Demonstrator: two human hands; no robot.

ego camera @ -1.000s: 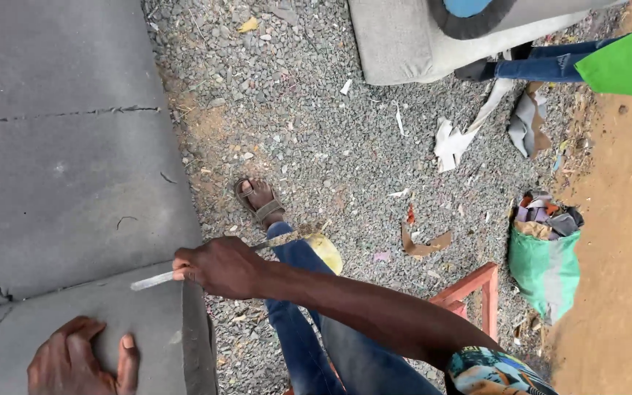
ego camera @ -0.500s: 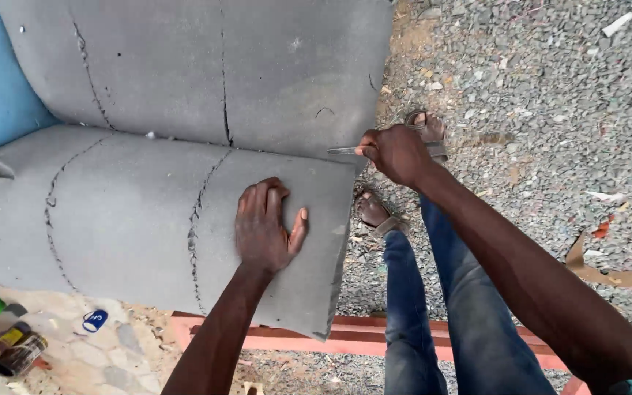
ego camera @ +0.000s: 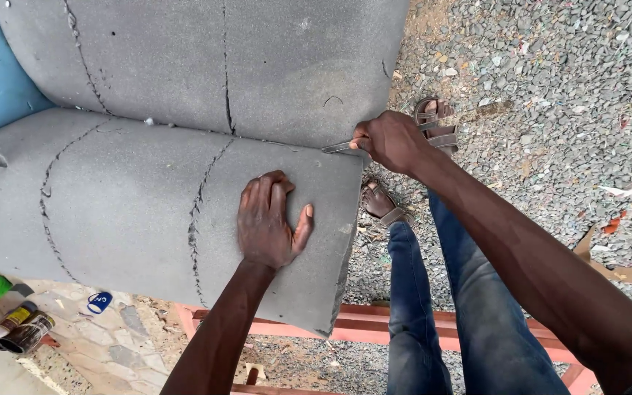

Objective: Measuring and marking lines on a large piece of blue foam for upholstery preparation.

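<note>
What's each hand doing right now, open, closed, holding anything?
Left hand: open, pressed flat on the grey foam sheet, holding nothing.
Right hand: closed around a thin blade at the foam's edge.

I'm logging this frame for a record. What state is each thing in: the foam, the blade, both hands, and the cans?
Foam: bent over a red frame, scored with dark lines.
Blade: held in the fold of the foam.
Right hand: shut on the blade.
Left hand: open, pressed flat on the foam.
Cans: lying on their sides on the ground.
</note>
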